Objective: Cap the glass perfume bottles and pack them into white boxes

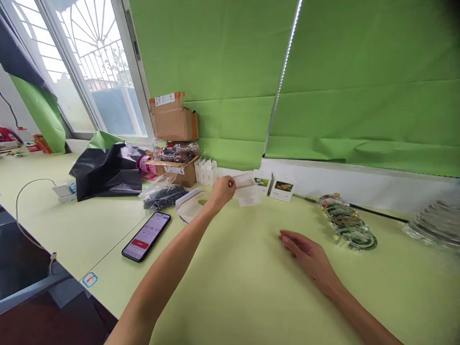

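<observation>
My left hand (pixel 222 189) pinches a folded white paper sheet (pixel 246 189) above the far part of the pale green table (pixel 230 292). The sheet hangs close to several small white product boxes, including one with a yellow flower picture (pixel 282 188). My right hand (pixel 302 250) rests low on the tabletop, holding nothing, with its fingers loosely extended. Nearest to it, on the right, lies a clear bag of coiled green and gold items (pixel 347 223). A smartphone (pixel 146 236) showing a timer lies to the left of my arms.
A black plastic bag (pixel 108 172), a bagged dark bundle (pixel 161 196) and a cream pouch (pixel 189 205) lie on the far left. Cardboard boxes (pixel 173 117) stand against green blinds (pixel 359 72). A black rod (pixel 377 214) and stacked clear plastic (pixel 434 225) lie to the right.
</observation>
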Motion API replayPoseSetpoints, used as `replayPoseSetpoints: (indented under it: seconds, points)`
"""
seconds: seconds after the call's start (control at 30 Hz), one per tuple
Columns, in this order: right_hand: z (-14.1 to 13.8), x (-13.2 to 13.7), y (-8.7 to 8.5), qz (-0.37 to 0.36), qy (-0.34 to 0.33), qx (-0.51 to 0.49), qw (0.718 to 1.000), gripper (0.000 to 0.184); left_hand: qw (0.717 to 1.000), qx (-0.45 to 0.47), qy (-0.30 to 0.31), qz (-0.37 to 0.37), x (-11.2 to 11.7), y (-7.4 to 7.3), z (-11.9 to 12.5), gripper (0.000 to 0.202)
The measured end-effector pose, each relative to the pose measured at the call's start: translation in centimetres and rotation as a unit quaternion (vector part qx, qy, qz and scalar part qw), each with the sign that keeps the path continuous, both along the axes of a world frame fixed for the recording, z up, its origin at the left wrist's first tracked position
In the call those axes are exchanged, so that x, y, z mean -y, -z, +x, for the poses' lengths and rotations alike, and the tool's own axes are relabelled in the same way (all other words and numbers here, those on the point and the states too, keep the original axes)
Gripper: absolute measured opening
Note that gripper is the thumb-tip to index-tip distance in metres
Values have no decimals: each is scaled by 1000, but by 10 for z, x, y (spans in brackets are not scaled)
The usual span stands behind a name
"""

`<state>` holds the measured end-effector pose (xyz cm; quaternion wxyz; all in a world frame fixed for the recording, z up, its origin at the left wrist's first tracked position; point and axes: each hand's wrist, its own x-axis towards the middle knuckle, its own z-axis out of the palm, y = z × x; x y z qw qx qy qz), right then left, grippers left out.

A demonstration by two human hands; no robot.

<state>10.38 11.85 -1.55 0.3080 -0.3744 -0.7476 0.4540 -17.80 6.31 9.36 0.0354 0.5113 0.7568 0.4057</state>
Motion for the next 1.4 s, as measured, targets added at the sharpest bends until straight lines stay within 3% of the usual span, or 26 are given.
replayPoseSetpoints:
  seconds: [0.1,0.2,0.37,0.57,0.67,0.8,0.9,1.0,1.17,1.4]
  points:
    - [-2,9,-4,42,28,-57,997,71,998,1,60,-6,22,7,31,18]
    - [-2,17,-5,79,-12,-49,996,80,995,10,102,-8,41,10,58,18]
    - [2,22,-4,85,-53,-9,995,65,987,44,153,-12,61,12,83,19]
    - [2,25,-8,55,-84,1,995,48,969,135,205,17,68,20,86,28]
    - [2,24,-9,38,-79,3,996,49,979,102,173,44,71,20,73,39]
    - [3,20,-4,28,-80,3,996,55,996,-34,58,63,80,15,36,30]
    - [4,18,-1,23,-68,-42,997,57,982,-173,-51,51,91,12,2,22]
    - [6,18,0,21,-73,-81,994,57,960,-254,-117,13,102,11,-31,19]
    - [8,17,-2,1,-41,-94,995,58,950,-293,-100,-48,118,16,-65,19]
    - [6,13,-6,-18,50,-124,991,52,949,-294,-88,-71,135,35,-72,26]
